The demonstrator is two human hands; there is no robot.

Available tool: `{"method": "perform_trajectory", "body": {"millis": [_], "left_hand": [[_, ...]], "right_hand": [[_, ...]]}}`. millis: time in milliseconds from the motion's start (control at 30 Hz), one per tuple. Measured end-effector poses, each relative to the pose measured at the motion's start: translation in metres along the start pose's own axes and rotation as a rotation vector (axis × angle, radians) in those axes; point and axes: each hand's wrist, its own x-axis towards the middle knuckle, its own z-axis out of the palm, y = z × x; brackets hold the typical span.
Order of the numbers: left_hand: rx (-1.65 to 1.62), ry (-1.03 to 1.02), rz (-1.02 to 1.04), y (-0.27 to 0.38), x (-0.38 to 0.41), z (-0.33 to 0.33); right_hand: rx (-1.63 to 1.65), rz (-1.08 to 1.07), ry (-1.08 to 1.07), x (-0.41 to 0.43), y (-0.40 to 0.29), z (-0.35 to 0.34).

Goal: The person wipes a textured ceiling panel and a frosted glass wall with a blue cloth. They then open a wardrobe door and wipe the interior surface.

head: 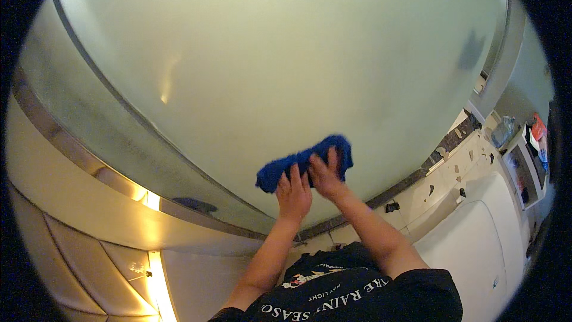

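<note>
A bunched blue cloth (277, 171) lies flat against a large frosted glass panel (250, 76). My left hand (295, 194) holds the cloth's lower edge near its middle, fingers spread over it. My right hand (327, 178) grips the cloth nearer its right end, with the fingers bent over the fabric. Both hands are side by side, almost touching. The part of the cloth beneath my fingers is hidden.
A metal frame strip (85, 158) runs along the glass at left, beside a lit strip (161, 286) and padded panels (76, 259). At right are a white bed-like surface (469, 241), a floor (440, 188) with scattered dark scraps, and a small white cabinet (520, 174) bearing items.
</note>
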Motion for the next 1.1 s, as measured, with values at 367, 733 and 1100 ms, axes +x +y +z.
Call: {"method": "perform_trajectory", "body": {"millis": [367,733,1100], "left_hand": [[0.216,0.155,0.217,0.048,0.030,0.059],[0.203,0.050,0.135,0.111,0.027,0.099],[0.307,0.227,0.291,0.144,0.077,0.100]], "right_hand": [[-0.216,-0.135,0.109,0.049,0.066,-0.057],[-0.066,0.154,-0.084,0.016,0.122,-0.085],[-0.221,-0.065,0.222,0.091,0.142,-0.114]]}}
